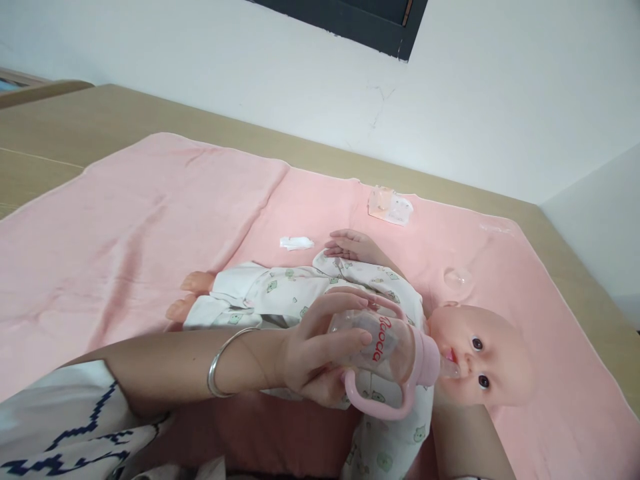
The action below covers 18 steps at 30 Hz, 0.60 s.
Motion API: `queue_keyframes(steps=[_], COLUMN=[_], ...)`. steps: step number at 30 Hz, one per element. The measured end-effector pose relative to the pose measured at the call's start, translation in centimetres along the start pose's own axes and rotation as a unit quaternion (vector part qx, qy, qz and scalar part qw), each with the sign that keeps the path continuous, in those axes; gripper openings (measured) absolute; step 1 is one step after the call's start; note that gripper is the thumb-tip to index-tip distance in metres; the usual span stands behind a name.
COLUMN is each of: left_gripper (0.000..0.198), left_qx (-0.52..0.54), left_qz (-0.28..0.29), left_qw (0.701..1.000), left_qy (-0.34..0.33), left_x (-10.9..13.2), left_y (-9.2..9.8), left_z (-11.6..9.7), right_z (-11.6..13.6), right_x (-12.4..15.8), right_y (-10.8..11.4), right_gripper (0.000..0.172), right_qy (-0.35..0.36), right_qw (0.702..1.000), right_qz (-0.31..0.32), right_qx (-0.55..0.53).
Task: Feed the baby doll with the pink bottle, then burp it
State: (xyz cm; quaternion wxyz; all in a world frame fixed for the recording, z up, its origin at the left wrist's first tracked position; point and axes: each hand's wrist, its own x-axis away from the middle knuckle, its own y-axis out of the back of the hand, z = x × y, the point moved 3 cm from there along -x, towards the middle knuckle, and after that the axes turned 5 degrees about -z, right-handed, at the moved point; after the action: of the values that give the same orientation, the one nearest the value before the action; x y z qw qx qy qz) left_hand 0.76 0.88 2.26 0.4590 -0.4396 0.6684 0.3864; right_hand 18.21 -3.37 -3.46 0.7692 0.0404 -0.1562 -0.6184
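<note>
The baby bottle [385, 347] lay sideways over the doll's [480, 360] chest, its long axis running left to right, with the teat at the doll's mouth. Your left hand [320, 353] gripped its clear body from the left. Your right forearm [465, 440] ran under the doll's head, but that hand was hidden, so its state can't be told. A pink blanket [150, 220] lay beneath.

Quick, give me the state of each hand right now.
Left hand: closed around the baby bottle, teat at the mouth of the doll.
Right hand: cannot be told; hidden behind the doll, only the forearm shows.
</note>
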Motion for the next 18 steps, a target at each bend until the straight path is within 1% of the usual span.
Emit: queue_keyframes(steps=[5, 8, 12, 15, 18], left_gripper=[0.022, 0.022, 0.024, 0.025, 0.023], left_qx=[-0.006, -0.004, 0.014, 0.029, 0.028], left_qz=[0.005, 0.001, -0.01, -0.01, -0.014], left_qw=[1.0, 1.0, 1.0, 1.0, 1.0], left_qy=[-0.009, -0.004, -0.001, -0.004, 0.001], left_x=[-0.2, -0.1, 0.4, 0.5, 0.4], left_y=[-0.1, -0.2, -0.3, -0.4, -0.4], left_z=[0.0, 0.0, 0.1, 0.1, 0.1], right_z=[-0.3, -0.8, -1.2, -1.1, -1.0], right_x=[0.6, 0.9, 1.0, 0.6, 0.3], right_y=[-0.1, 0.1, 0.6, 0.9, 1.6], right_gripper=[0.092, 0.089, 0.08, 0.075, 0.078], right_qy=[0.003, -0.007, -0.005, 0.01, 0.026], right_qw=[0.999, 0.997, 0.983, 0.981, 0.981], right_qz=[0.017, 0.023, -0.032, -0.047, -0.047], right_qx=[-0.044, -0.078, -0.18, -0.187, -0.184])
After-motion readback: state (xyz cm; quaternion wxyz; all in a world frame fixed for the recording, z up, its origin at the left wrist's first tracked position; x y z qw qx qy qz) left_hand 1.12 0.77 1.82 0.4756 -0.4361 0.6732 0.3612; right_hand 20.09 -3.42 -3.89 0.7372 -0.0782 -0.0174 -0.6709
